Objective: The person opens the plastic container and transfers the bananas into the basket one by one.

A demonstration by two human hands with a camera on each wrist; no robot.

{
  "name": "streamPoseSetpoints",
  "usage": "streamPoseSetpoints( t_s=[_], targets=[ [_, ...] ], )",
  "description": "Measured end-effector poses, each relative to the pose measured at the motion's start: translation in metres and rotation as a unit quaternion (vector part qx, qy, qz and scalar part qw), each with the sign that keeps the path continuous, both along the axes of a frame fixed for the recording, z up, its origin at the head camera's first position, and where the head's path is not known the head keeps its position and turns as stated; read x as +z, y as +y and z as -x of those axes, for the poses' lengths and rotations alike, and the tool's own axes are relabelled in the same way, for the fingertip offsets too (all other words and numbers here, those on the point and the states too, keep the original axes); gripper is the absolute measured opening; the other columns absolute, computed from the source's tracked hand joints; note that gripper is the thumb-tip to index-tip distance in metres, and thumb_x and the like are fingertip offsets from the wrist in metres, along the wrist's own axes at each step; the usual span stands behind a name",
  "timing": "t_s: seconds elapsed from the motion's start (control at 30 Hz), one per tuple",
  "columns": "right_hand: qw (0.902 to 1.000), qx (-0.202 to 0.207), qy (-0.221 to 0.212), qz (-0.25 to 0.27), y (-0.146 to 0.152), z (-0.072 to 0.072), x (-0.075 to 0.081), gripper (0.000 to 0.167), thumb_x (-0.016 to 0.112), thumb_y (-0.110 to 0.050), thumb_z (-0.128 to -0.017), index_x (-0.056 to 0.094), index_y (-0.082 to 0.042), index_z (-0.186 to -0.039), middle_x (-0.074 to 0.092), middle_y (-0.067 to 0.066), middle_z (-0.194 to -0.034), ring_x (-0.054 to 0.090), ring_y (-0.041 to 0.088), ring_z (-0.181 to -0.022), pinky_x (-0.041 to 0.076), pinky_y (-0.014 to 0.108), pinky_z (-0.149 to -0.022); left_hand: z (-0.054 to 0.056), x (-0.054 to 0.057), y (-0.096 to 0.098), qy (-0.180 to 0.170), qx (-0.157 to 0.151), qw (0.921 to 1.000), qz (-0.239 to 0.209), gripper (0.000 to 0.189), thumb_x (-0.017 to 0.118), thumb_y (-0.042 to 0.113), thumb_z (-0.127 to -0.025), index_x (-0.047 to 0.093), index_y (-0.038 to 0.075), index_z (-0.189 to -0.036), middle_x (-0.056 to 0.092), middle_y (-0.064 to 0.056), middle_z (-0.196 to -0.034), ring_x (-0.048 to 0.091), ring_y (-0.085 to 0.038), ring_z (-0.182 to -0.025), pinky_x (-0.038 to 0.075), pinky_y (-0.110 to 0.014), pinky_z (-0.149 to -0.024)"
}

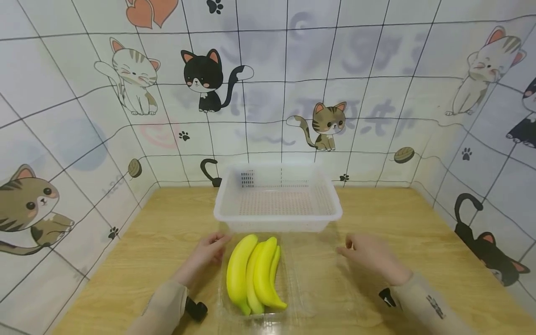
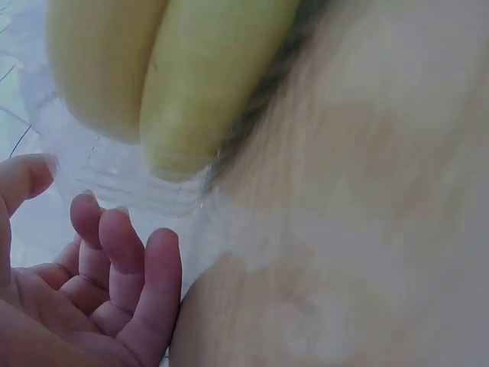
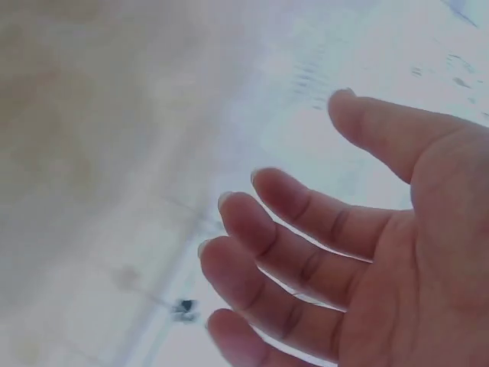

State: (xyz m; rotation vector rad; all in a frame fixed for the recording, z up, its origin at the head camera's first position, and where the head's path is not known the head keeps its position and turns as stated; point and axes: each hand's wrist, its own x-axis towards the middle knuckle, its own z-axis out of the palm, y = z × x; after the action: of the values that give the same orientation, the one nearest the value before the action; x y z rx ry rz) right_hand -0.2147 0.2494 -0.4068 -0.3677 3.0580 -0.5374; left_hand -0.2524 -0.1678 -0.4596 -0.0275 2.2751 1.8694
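Behind the work stands a white wall (image 1: 264, 102) with a grid of dark lines and drawn cats, and in front of it is a wooden table (image 1: 167, 218). The left hand (image 1: 209, 251) has its fingers half bent and the thumb held apart, with nothing between them; whether the fingertips touch the clear tray (image 1: 222, 298), I cannot tell, but they are just beside its far left corner. The right hand (image 1: 370, 253) also holds nothing: in its wrist view the fingers are loosely bent, with a wide gap to the thumb. The yellow bananas (image 1: 254, 274) lie together in the tray, directly to the right of the left fingers, and they reach back toward the person. Their long axis runs roughly away from the body, so the left hand is at their side and clearly nearer; the right hand is well apart. Beyond the tray, the white basket (image 1: 276, 217) stands crosswise.
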Motion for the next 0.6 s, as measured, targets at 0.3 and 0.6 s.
streamPoseSetpoints(
  t_s=[0.3, 0.6],
  targets=[
    [0.9714, 0.214, 0.101, 0.014, -0.061, 0.005, 0.035, 0.043, 0.078, -0.032, -0.081, 0.065, -0.014, -0.117, 0.064, -0.002, -0.112, 0.061, 0.016, -0.096, 0.051, 0.037, -0.08, -0.011, -0.011, -0.005, -0.033, -0.028, 0.9934, -0.106, 0.04, 0.062, 0.025, -0.095, 0.048, 0.001, -0.125, 0.048, 0.0, -0.079, 0.045, -0.011, -0.064, 0.04, -0.022, -0.057],
    [0.9222, 0.369, 0.107, 0.046, -0.116, 0.005, 0.039, 0.045, 0.078, -0.017, -0.078, 0.065, -0.019, -0.122, 0.059, 0.001, -0.128, 0.055, 0.019, -0.117, 0.043, 0.037, -0.099, -0.011, -0.018, -0.018, -0.035, -0.084, 0.9836, -0.156, 0.048, 0.057, 0.018, -0.097, 0.036, 0.001, -0.137, 0.048, -0.001, -0.085, 0.046, -0.012, -0.07, 0.04, -0.022, -0.062]
  ],
)
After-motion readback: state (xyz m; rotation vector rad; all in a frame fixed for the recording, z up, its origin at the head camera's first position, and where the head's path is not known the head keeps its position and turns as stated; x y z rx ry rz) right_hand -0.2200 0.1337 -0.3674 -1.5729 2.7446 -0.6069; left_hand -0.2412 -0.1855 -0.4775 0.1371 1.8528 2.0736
